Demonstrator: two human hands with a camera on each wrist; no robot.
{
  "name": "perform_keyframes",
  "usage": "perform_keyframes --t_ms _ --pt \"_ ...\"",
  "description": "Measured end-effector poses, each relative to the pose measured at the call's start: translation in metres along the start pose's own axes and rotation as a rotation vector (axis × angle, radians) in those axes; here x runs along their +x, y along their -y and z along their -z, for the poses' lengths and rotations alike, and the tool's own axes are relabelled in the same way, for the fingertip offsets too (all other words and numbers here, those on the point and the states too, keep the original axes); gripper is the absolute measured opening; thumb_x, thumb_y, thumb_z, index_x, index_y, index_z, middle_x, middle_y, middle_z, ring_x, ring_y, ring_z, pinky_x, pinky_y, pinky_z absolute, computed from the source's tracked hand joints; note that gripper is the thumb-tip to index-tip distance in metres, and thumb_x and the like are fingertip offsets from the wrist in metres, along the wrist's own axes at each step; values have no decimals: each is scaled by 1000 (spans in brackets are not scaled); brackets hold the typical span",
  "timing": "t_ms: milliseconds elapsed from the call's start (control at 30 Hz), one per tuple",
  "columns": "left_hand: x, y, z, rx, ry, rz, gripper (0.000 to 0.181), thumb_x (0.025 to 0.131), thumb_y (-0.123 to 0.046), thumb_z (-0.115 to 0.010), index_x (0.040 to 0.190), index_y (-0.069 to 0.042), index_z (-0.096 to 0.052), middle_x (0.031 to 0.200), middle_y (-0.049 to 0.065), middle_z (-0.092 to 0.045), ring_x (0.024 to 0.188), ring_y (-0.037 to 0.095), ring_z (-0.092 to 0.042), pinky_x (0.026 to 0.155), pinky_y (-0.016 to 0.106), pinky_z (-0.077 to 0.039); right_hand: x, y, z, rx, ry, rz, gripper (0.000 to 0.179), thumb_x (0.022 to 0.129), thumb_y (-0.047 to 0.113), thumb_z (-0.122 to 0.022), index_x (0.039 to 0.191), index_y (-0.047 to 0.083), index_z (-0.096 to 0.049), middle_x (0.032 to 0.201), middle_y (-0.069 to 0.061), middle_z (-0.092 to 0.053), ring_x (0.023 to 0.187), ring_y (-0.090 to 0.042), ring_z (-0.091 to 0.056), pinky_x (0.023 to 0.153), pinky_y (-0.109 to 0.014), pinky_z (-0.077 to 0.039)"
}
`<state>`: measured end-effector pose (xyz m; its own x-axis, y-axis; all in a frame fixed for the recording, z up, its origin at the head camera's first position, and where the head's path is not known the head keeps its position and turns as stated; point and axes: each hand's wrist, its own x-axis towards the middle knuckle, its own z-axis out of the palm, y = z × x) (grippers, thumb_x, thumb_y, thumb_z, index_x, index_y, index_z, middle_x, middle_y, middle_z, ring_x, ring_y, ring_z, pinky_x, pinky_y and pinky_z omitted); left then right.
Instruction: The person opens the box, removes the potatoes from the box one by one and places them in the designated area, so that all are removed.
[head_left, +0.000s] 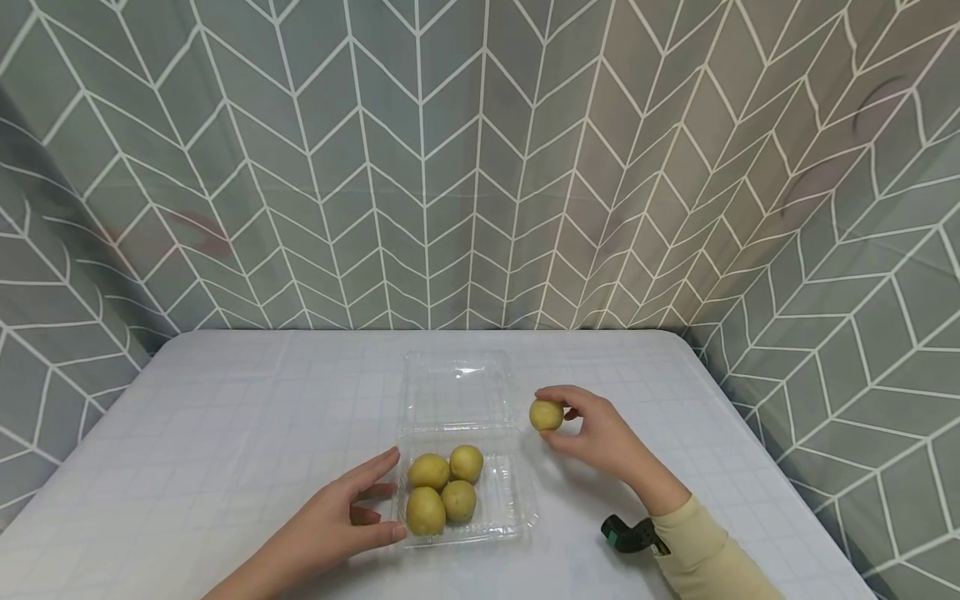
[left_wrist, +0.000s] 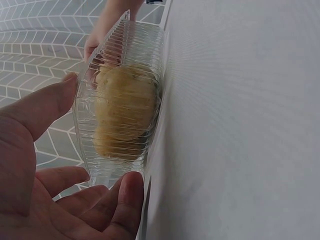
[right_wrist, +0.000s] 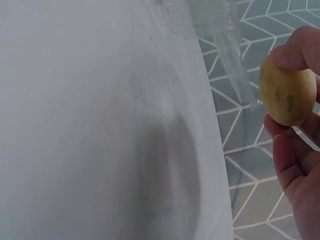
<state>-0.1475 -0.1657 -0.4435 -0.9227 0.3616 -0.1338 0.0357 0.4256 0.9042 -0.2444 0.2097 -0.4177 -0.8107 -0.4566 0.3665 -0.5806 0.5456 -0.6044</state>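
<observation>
Potato [head_left: 546, 414] pinched in the right hand [head_left: 600, 433], above the table just right of the clear clamshell box [head_left: 510, 508].

Thumb and fingertips [right_wrist: 292, 52] curl round the potato. The left hand [head_left: 337, 521] lies relaxed with straight fingers, thumb and fingertips touching the box's left wall. Four more potatoes [head_left: 442, 492] sit in the box's near half; its open lid [head_left: 457, 387] lies behind, on the white table [head_left: 225, 433].

The left hand [head_left: 341, 517] lies low with forearm reaching forward, fingers nearly straight and spread, thumb apart. The right hand [head_left: 600, 433], in a pale yellow sleeve [head_left: 705, 554], is raised, fingertips curled in a pinch; its palm seems turned leftward.
</observation>
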Motion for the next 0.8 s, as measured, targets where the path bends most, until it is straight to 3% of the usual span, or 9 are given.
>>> perform_keyframes --t_ms 333,567,800 --pt "0 -1 -1 -20 10 26 92 80 -39 -83 155 -14 -34 151 18 -40 105 26 -63 82 31 -56 -2 -21 5 -32 -43 -78 48 78 7 -83 123 10 -67 117 7 -65 91 -13 -55 77 -38 -53" --pt "0 -1 0 -23 19 16 91 81 -38 -82 155 -13 -34 150 20 -42 106 27 -63 83 33 -56 -3 -38 9 -49 -91 -109 49 79 9 -84 125 7 -67 119 1 -67 94 -15 -59 75 -37 -52" --pt "0 -1 0 -13 13 9 91 81 -38 -82 154 -13 -35 152 17 -40 107 27 -62 83 31 -55 -4 -52 10 -39 -100 -213 51 83 14 -82 129 5 -64 124 -6 -65 95 -18 -59 78 -40 -53"
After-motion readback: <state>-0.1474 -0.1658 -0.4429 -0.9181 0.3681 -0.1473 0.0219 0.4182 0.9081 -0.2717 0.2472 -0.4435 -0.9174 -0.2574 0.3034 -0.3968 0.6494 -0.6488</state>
